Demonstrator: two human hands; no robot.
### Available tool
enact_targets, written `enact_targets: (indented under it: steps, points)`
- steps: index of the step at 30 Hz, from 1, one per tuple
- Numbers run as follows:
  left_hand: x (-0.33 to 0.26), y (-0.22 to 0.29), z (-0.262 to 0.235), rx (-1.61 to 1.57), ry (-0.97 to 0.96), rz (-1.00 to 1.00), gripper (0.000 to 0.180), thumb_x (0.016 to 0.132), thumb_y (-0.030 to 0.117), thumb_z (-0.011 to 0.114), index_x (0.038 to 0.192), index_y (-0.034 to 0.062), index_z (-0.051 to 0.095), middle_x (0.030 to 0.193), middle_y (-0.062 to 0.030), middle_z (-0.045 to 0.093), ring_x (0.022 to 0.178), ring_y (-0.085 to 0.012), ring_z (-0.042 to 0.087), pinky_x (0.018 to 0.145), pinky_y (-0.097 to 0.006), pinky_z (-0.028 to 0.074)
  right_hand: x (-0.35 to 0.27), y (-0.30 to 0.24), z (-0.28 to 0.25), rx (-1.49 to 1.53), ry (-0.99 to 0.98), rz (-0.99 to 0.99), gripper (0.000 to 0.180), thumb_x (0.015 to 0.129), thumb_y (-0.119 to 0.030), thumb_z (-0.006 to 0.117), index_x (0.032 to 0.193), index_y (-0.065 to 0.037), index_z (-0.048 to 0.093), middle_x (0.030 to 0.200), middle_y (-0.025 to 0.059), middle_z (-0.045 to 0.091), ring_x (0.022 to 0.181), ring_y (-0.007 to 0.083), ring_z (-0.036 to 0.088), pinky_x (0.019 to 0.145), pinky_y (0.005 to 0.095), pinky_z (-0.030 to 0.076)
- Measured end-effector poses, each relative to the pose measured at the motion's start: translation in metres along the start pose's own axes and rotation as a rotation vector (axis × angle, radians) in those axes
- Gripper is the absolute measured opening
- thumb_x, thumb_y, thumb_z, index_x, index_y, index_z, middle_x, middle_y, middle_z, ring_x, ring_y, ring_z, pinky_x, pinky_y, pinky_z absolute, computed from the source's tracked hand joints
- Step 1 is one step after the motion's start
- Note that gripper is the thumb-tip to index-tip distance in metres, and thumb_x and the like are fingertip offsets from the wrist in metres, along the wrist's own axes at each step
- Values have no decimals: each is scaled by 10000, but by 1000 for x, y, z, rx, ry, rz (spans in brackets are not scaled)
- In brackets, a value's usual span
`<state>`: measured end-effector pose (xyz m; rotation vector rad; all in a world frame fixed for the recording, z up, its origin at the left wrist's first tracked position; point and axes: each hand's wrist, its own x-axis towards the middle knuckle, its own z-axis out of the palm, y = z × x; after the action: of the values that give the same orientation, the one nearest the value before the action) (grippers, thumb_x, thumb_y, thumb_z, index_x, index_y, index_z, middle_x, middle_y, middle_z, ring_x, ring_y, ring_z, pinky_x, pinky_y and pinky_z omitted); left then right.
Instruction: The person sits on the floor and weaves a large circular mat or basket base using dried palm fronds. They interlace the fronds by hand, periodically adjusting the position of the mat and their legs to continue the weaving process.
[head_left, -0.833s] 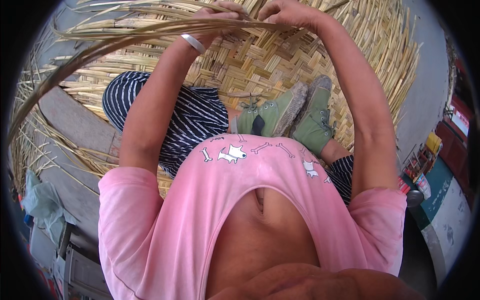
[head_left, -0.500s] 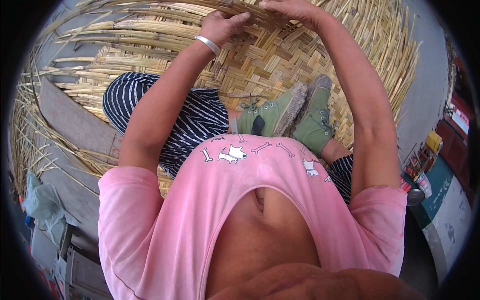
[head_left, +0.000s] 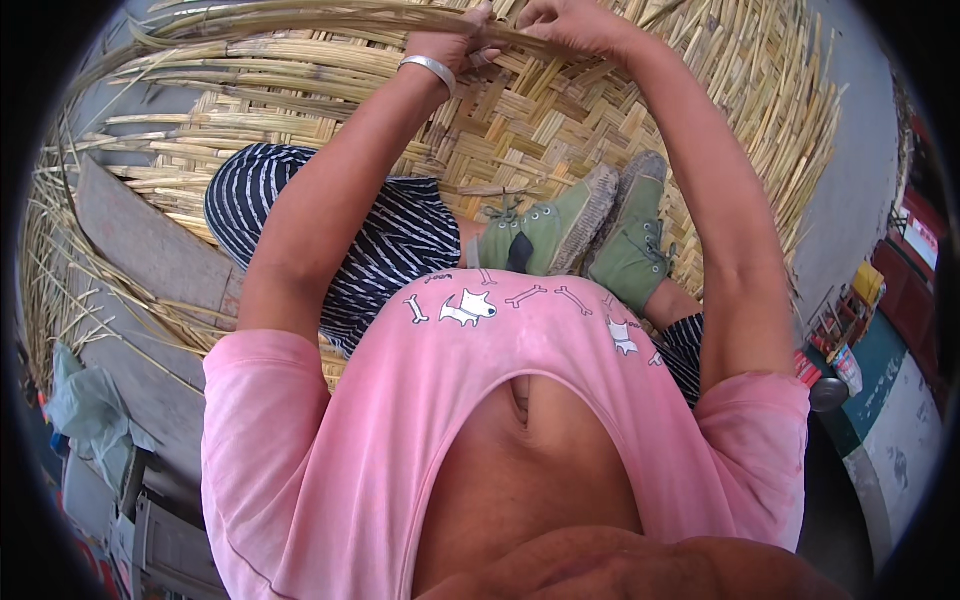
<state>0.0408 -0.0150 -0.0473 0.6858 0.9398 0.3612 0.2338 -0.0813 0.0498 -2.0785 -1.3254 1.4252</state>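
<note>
A big mat (head_left: 540,125) of split yellow reed strips, woven in a herringbone pattern, lies under my legs and shoes. Along its far side, my left hand (head_left: 452,47), with a silver bangle at the wrist, is closed round a long reed strip (head_left: 330,17) that curves in from the left. Close by on the right, my right hand (head_left: 577,25) has its fingers bent in a pinch on the same strip, over the weave. The fingertips of both hands are partly covered by the strips or cut by the top edge.
Unwoven reed ends (head_left: 240,90) fan out on the left, with more loose reeds (head_left: 60,270) piled beyond a flat board (head_left: 150,240). My green shoes (head_left: 560,220) rest on the mat. A pale plastic bag (head_left: 95,400) is at lower left, and a small rack of goods (head_left: 840,325) at right.
My left hand has moved slightly right and turned, its fingers now behind the strip. My right hand has come slightly nearer, with its fingers more bent. The strip has shifted.
</note>
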Motion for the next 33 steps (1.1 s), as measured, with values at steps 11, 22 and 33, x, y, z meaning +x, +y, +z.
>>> enact_targets:
  steps: [11,22,33]
  points:
    - [8,21,6,-186,26,-245,422,1086,390,473,1128,4,638,999,-177,741,757,-261,747,504,-340,574,-18,11,16,-352,70,-100,600,840,-384,843,1298,-53,641,1210,171,711,1096,293,690,925,411,551]
    - [10,61,-40,-111,-5,253,233,982,217,701,1159,71,662,1049,-77,731,941,-172,701,675,-276,523,17,30,9,-288,38,-68,440,884,-423,786,1155,-83,720,1026,93,745,944,236,693,844,376,543]
    - [157,97,-193,-675,272,534,370,953,400,739,1045,66,609,802,-70,593,720,-252,632,582,-331,487,-5,10,26,-208,130,-40,397,901,-409,744,1058,-46,712,947,127,732,872,274,679,808,393,523]
